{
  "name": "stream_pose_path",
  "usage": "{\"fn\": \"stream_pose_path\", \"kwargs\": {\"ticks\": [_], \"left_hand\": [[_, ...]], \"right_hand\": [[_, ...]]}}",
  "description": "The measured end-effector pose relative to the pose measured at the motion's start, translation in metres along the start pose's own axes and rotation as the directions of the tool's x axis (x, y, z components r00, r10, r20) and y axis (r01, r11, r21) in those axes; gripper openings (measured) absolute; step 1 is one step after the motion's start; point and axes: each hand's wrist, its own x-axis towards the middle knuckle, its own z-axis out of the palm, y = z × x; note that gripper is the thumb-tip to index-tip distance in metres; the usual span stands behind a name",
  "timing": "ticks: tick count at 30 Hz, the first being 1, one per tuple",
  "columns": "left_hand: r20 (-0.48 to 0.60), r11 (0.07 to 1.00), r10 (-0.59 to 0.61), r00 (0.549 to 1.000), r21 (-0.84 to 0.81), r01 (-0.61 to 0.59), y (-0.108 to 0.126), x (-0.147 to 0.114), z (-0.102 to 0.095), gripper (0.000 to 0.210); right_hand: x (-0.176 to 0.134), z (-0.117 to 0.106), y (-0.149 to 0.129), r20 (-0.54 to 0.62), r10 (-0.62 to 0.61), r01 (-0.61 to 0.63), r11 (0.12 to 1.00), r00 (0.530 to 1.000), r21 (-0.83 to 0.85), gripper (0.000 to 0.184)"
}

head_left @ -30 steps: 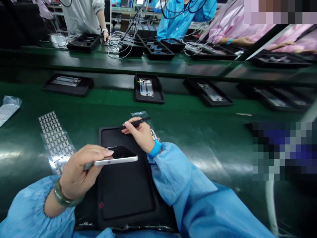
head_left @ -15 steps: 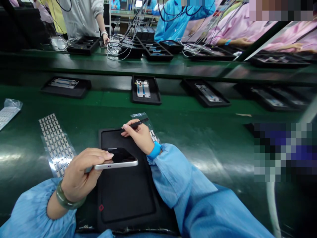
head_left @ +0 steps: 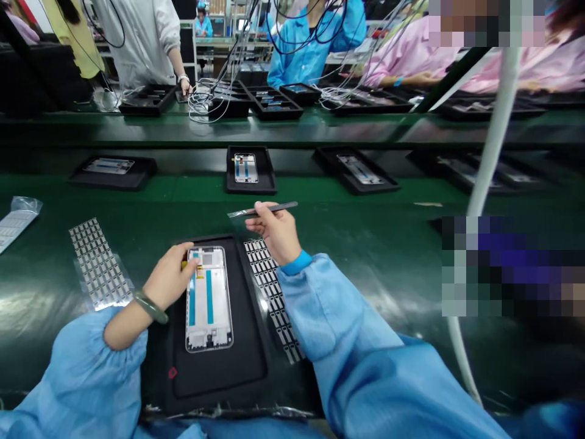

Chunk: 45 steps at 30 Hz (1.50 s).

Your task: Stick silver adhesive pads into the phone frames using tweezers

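A left hand [head_left: 169,277] on a flat silver phone frame [head_left: 222,308], a thin dark metal stick tool [head_left: 284,207] in the right hand [head_left: 280,235]

I see the phone frame with its inside facing up, over a flat black tray [head_left: 249,366] with a low rim. I cannot tell if it lies right on the tray or just above it. Two blue strips run down the frame. The left hand is closed on its upper left edge, with the thumb on top. A smooth green bangle [head_left: 152,306] goes round that wrist.

The right hand pinches the stick tool tight between thumb and finger, up past the tray's far right corner. The tool's tip is near the clear end of a plastic sheet full of small pale parts [head_left: 265,274]. I cannot tell if they touch. That sheet lies just beside the tray, on the dark green shiny table [head_left: 375,244]. A second see-through sheet with rows of pale parts [head_left: 98,262] lies left of the tray.

Farther off, a small black tray with another silver frame [head_left: 250,183] sits straight ahead. Behind it, a person in a grey top [head_left: 137,46] has one hand near some loopy white wires [head_left: 208,100].
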Motion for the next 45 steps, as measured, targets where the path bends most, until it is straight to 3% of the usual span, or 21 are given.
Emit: {"fn": "stream_pose_path", "kwargs": {"ticks": [3,5,8,12,16,19,25,30,34,37,41,45], "left_hand": [[0.008,0.975,0.055,0.998,0.215,-0.056,0.015,-0.005,0.016,0.034],[0.107,0.940,0.103,0.989,0.314,-0.132,0.035,-0.009,0.028,0.028],[0.278,0.880,0.091,0.956,0.428,-0.208,0.062,-0.009,0.046,0.037],[0.367,0.804,-0.006,0.930,0.554,-0.214,0.075,-0.001,0.058,0.037],[0.409,0.740,-0.089,0.908,0.638,-0.215,0.063,0.015,0.043,0.029],[0.359,0.674,-0.146,0.922,0.718,-0.174,0.043,0.038,0.021,0.026],[0.156,0.586,-0.162,0.974,0.810,-0.033,0.015,0.090,-0.010,0.033],[0.035,0.586,-0.098,0.995,0.810,0.029,0.012,0.120,-0.015,0.036],[-0.020,0.610,-0.053,0.998,0.791,0.048,-0.001,0.146,-0.015,0.037],[-0.048,0.643,-0.059,0.997,0.762,0.074,-0.024,0.166,-0.017,0.041],[-0.076,0.676,-0.108,0.991,0.726,0.129,-0.060,0.173,-0.017,0.057],[-0.185,0.642,-0.220,0.958,0.712,0.285,-0.089,0.153,-0.019,0.069]], "right_hand": [[0.009,-0.028,-0.011,-0.097,-0.082,0.079,0.996,0.992,-0.035,0.033],[0.015,-0.045,-0.009,-0.152,-0.117,0.098,0.988,0.981,-0.121,0.035],[0.019,-0.061,0.002,-0.168,-0.123,0.083,0.970,0.978,-0.229,0.037],[0.010,-0.065,0.013,-0.020,-0.053,0.045,0.952,0.998,-0.303,0.038],[-0.002,-0.070,0.013,0.208,0.037,0.060,0.897,0.977,-0.438,0.033],[-0.002,-0.079,0.013,0.262,0.041,0.108,0.841,0.964,-0.530,0.030],[-0.007,-0.080,0.010,0.268,-0.009,0.151,0.844,0.963,-0.514,0.028],[-0.023,-0.070,0.010,0.395,-0.005,0.291,0.685,0.919,-0.668,0.022],[-0.023,-0.070,0.011,0.349,0.074,0.166,0.777,0.934,-0.607,0.023],[-0.021,-0.072,0.012,0.327,0.087,0.136,0.788,0.941,-0.600,0.023],[-0.020,-0.073,0.013,0.332,0.088,0.142,0.780,0.939,-0.610,0.022],[-0.020,-0.073,0.012,0.330,0.095,0.134,0.785,0.939,-0.605,0.023]]}}
